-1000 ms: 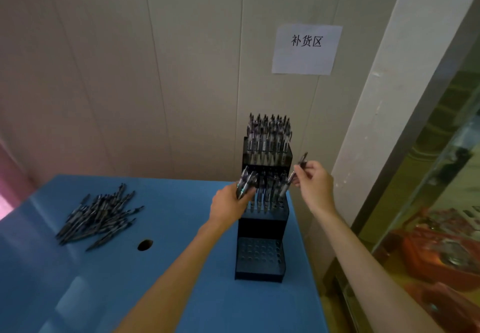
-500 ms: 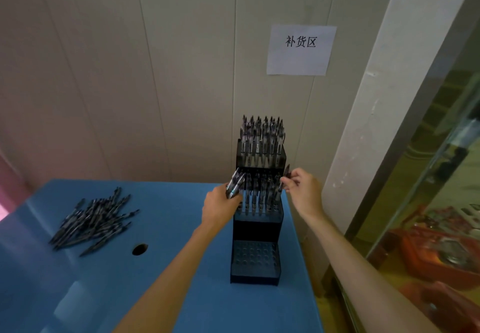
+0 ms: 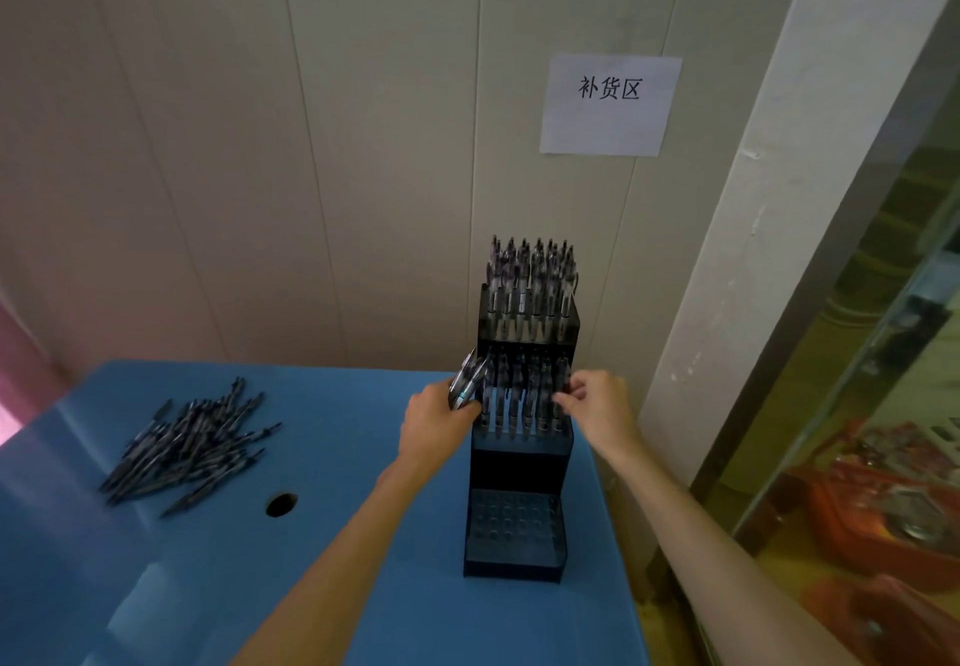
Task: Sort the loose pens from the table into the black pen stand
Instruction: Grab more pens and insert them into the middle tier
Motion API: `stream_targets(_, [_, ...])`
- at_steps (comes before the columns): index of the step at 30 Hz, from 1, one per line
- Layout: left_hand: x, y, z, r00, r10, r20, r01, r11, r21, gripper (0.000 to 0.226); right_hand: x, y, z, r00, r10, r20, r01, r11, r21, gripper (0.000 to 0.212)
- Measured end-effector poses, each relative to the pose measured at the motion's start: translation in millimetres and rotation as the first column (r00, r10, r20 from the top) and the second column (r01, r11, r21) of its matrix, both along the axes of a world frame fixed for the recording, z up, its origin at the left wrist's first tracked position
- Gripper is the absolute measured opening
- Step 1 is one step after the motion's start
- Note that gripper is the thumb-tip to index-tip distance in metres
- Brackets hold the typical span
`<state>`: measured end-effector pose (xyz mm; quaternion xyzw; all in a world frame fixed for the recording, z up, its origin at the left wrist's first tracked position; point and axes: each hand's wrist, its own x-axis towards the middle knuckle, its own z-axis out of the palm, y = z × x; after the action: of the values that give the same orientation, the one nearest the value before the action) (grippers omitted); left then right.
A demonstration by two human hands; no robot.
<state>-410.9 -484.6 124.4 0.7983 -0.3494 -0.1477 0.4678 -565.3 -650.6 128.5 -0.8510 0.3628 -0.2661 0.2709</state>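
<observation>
A black three-tier pen stand rises at the right end of the blue table. Its top and middle tiers hold upright pens; the bottom tier shows bare holes. My left hand grips a small bundle of pens just left of the middle tier. My right hand is at the right side of the middle tier, fingertips pinching a pen standing in that row. A heap of loose pens lies on the table's left.
A round hole pierces the tabletop between the heap and the stand. A paper sign hangs on the panelled wall behind. A white pillar and red bins stand beyond the table's right edge.
My right hand has lowered its pen from above the middle tier down into that row. My left hand has kept its bundle beside the stand.
</observation>
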Motion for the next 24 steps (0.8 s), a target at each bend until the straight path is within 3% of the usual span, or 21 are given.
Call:
stream_targets(6, [-0.2, -0.7, -2.2, 1.0, -0.019, -0.002, 0.019, 1.0, 0.001, 0.034, -4.6, -0.8, -2.9, 0.996, -0.092, -0.023, 0.093, 0.995, 0.047, 0.04])
stream_targets(11, [-0.1, -2.0, -2.0, 1.0, -0.022, -0.001, 0.022, 1.0, 0.005, 0.033, 1.0, 14.9, 16.9, 0.99, -0.069, -0.125, 0.091, 0.979, 0.181, 0.029])
stream_targets(17, [-0.6, -0.8, -4.2, 0.997, -0.043, 0.061, 0.042, 0.999, 0.032, 0.025, 22.3, 56.2, 37.5, 0.98, 0.093, 0.177, -0.171, 0.85, 0.498, 0.015])
stream_targets(24, [-0.2, -0.4, -10.0, 0.979, -0.073, 0.188, 0.058, 0.995, 0.08, 0.009, 41.4, 78.6, 27.0, 0.974, 0.1, 0.204, -0.19, 0.852, 0.488, 0.024])
